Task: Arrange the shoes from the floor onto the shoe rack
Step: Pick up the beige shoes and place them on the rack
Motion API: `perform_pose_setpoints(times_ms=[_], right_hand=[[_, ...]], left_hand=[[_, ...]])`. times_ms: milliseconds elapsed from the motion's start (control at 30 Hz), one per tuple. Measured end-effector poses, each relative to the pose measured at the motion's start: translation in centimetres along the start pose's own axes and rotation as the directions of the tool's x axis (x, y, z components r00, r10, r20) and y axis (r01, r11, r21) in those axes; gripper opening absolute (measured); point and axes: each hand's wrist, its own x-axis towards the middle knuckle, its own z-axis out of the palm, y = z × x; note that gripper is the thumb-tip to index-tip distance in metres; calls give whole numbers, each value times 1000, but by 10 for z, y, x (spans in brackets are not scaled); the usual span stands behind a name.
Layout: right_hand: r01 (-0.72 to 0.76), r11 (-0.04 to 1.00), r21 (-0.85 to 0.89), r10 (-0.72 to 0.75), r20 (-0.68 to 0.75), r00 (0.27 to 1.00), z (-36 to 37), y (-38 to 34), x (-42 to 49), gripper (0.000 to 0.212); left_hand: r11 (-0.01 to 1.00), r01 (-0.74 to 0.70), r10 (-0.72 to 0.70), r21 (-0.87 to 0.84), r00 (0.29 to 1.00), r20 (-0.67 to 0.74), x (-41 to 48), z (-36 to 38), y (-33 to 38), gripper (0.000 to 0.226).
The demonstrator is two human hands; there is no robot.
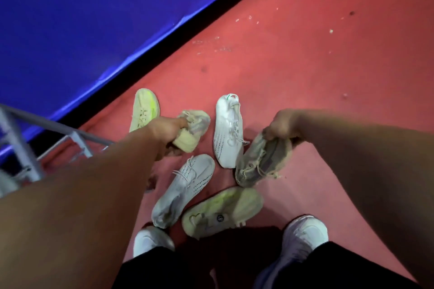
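Each hand gripped a grey shoe: left hand (168,128), right hand (281,124). Best carry both level toward the rack (77,136), frame's left.

Red floor (305,58) is seen speckled with pale flecks. Blue wall (82,19) is met along a black baseboard strip (187,30) bordering the floor's left edge.

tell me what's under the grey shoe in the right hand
The grey shoe, gripped by the right hand, hangs over bare red floor. Its toe overlaps the white shoe; the floor directly beneath is covered.
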Motion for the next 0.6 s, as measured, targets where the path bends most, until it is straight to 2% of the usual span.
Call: perform_pose_setpoints(times_ms=[100, 200, 233, 333, 433, 600], right_hand=[[66, 980, -187, -62, 28, 998, 5, -31, -49, 14], [94, 966, -241, -117, -82, 990, -2, -48, -110, 38], [91, 962, -258, -124, -114, 986, -5, -51, -132, 40], [51, 973, -224, -98, -207, 973, -12, -53, -195, 33], [70, 978, -196, -127, -297, 946, -15, -54, -262, 31], [98, 943, -318, -235, -431, 871, -9, -56, -385, 32]], left_hand=[[999, 12, -13, 45, 1000, 22, -51, -19, 7, 15], [996, -28, 25, 87, 999, 26, -104, -33, 14, 13], [994, -53, 49, 98, 998, 34, -124, -38, 16, 14], [974, -141, 132, 177, 989, 58, -184, -58, 24, 17], [939, -210, 196, 271, 977, 78, -249, -81, 29, 14], [865, -317, 314, 390, 947, 73, -356, -112, 27, 6]])
